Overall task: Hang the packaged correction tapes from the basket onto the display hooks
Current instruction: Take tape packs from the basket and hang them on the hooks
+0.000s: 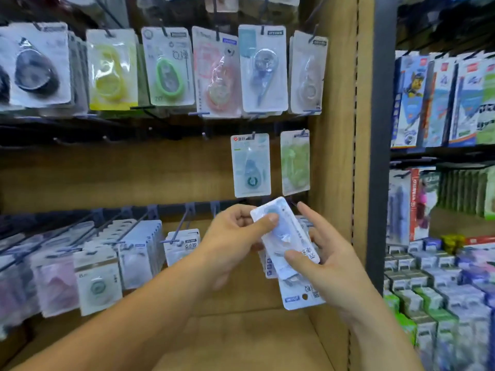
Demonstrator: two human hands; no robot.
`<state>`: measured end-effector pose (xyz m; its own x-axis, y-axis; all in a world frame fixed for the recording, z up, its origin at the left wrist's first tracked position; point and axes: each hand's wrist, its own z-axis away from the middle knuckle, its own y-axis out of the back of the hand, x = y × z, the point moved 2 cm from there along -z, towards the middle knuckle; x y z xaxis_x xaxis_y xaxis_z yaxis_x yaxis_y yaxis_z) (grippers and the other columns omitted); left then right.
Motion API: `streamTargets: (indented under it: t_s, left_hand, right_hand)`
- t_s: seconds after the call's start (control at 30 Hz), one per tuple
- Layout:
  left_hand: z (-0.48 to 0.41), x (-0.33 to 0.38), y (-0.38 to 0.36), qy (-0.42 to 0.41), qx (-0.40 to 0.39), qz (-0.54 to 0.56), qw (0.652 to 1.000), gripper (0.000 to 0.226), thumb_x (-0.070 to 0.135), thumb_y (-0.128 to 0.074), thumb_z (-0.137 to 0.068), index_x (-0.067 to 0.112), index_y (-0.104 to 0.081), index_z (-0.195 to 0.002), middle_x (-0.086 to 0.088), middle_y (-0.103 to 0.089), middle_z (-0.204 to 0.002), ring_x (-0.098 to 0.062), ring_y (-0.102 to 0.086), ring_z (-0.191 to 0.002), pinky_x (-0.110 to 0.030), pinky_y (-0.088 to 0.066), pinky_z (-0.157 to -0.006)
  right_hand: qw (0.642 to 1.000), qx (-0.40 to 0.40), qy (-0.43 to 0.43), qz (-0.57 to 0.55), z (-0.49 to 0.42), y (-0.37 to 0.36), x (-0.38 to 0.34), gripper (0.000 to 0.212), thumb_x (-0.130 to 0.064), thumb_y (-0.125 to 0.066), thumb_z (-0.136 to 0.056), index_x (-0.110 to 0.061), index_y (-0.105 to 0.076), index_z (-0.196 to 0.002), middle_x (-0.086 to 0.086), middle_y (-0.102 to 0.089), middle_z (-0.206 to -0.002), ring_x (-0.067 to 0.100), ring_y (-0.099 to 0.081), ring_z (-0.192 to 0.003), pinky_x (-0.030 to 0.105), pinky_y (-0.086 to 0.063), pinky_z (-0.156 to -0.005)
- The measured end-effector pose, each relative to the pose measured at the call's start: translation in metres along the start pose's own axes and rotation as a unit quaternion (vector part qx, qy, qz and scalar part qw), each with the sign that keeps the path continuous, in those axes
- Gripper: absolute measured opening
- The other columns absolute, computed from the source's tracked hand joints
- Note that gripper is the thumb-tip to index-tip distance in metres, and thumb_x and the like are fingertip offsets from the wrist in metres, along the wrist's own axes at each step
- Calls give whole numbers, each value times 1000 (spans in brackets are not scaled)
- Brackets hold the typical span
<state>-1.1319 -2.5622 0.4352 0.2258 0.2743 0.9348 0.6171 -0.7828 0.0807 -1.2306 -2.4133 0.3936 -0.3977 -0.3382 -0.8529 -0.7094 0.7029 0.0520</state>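
Left hand (233, 234) pinches the top pack (286, 236); right hand (329, 258) grips the stack (300, 295) beneath. Pack runs 11-to-5 o'clock; bare hook (205, 135) lies at 11 o'clock, nearer the left hand.

the left hand (233, 236) pinches the upper end of a correction tape pack (288, 236), thumb on its front, and the pack is tilted. the right hand (332, 266) grips a stack of packs (300, 297) behind and below it, thumb across the front pack's lower part. just above, 2 packs hang side by side on hooks: a blue pack (251, 166) and a green pack (295, 163). an upper row of packs (168, 66) hangs higher, and crowded lower hooks (128, 231) are at the left.
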Motion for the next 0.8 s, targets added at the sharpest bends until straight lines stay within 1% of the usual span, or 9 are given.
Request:
streamTargets:
  t_s: [0.13, 0.2, 0.3, 0.4, 0.5, 0.63, 0.67, 0.73, 0.8]
  left_hand:
    - [28, -27, 50, 52, 5, 20, 998, 38, 28, -83, -83, 7, -65, -109, -13, -78, -99, -19, -67, -81, -31, -47, -65]
    - [48, -43, 75, 65, -19, 75, 995, 40, 18, -82, -87, 7, -63, -121, -12, -77, -109, -18, -71, -85, -28, -53, -64]
    - [77, -65, 112, 82, -8, 146, 986, 48, 14, -77, -89, 10, -61, -134, -15, -72, -127, -26, -73, -102, -33, -62, -72]
    - [99, -87, 140, 109, 61, 199, 972, 36, 9, -70, -86, 2, -60, -120, -20, -70, -128, -31, -74, -103, -39, -64, -75]
    - [117, -107, 154, 123, 94, 206, 966, 28, 11, -73, -84, 7, -61, -109, -19, -73, -121, -28, -73, -96, -39, -60, -70]
    - [135, -127, 165, 127, 123, 223, 959, 34, 17, -79, -84, 13, -63, -113, -9, -74, -113, -18, -64, -84, -34, -41, -72]
    - [137, -130, 167, 129, 132, 233, 955, 31, 18, -75, -87, 14, -63, -116, -7, -74, -112, -17, -61, -82, -34, -38, -71]
    - [141, -134, 171, 129, 152, 255, 946, 30, 17, -70, -91, 15, -64, -120, -7, -75, -114, -17, -59, -80, -33, -36, -68]
    - [144, -138, 175, 126, 175, 282, 935, 32, 13, -71, -90, 13, -64, -122, -14, -75, -120, -20, -61, -79, -34, -43, -68]
  right_hand:
    - [998, -44, -28, -28, 6, -24, 11, 81, 6, -73, -90, -47, -46, -145, -5, -74, -125, 20, -76, -103, 37, -63, -75]
    - [997, -41, -40, -61, 6, -35, 16, 81, 8, -72, -88, -44, -50, -145, -1, -74, -125, 24, -76, -102, 37, -63, -71]
    - [995, -37, -47, -78, 5, -54, 19, 80, 11, -70, -89, -41, -50, -146, 1, -75, -123, 22, -77, -93, 32, -61, -66]
    - [994, -23, -52, -89, 0, -74, 24, 84, 16, -68, -88, -38, -46, -148, 0, -78, -114, 20, -78, -89, 32, -61, -66]
    - [993, 1, -68, -101, -5, -93, 29, 84, 19, -69, -85, -30, -45, -149, -6, -80, -107, 13, -76, -88, 27, -60, -65]
    - [988, 9, -101, -118, -5, -120, 38, 61, 15, -73, -82, -19, -61, -132, 9, -77, -111, 27, -75, -93, 44, -60, -75]
    - [985, 14, -112, -129, -5, -126, 41, 54, 13, -73, -82, -18, -63, -125, 9, -78, -107, 25, -76, -90, 43, -58, -73]
    - [982, 25, -125, -140, -4, -138, 44, 40, 7, -75, -83, -15, -63, -114, 5, -78, -94, 19, -73, -78, 33, -52, -62]
    - [977, 47, -134, -157, -5, -148, 47, 31, 2, -76, -83, -14, -61, -105, 3, -76, -88, 17, -68, -72, 29, -44, -53]
